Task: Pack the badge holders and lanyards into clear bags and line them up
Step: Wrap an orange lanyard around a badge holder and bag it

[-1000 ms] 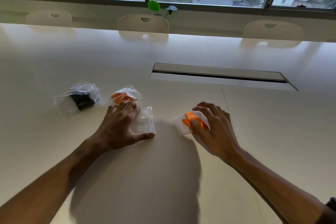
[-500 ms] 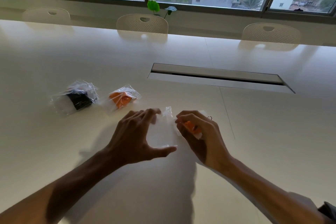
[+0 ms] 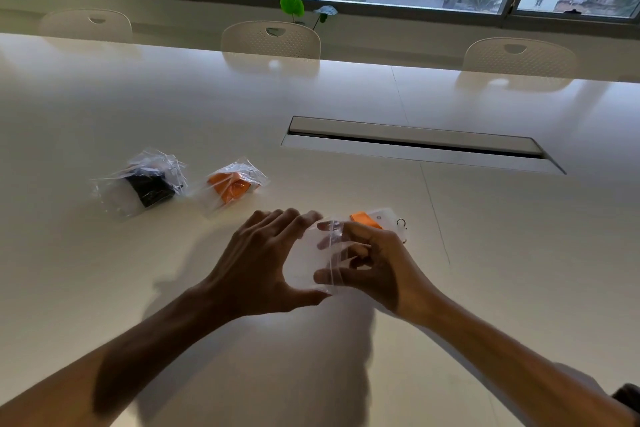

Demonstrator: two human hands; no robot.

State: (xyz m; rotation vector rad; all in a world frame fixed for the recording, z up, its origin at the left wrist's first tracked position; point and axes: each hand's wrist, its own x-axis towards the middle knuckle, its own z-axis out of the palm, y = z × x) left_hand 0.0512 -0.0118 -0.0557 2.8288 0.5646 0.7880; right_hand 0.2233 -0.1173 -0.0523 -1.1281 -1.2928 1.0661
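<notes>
Head view. Both hands meet over the white bench [image 3: 519,253] on an empty clear zip bag [image 3: 311,258], held just above the surface. The left hand [image 3: 258,263] grips the bag's left part, thumb under its near edge and fingers curled behind the far edge. The right hand [image 3: 375,262] pinches the bag's right end; its fingertips show through the plastic, apparently at the mouth, though the opening itself is hard to make out. Just beyond the right hand, on the bench, lies a clear badge holder [image 3: 384,218] with a folded orange lanyard [image 3: 363,218] and a metal ring at its right end. Farther left, two filled bags lie side by side: one with a black lanyard [image 3: 145,184], one with an orange lanyard [image 3: 232,185]. A cable slot [image 3: 415,146] is recessed in the bench beyond.
</notes>
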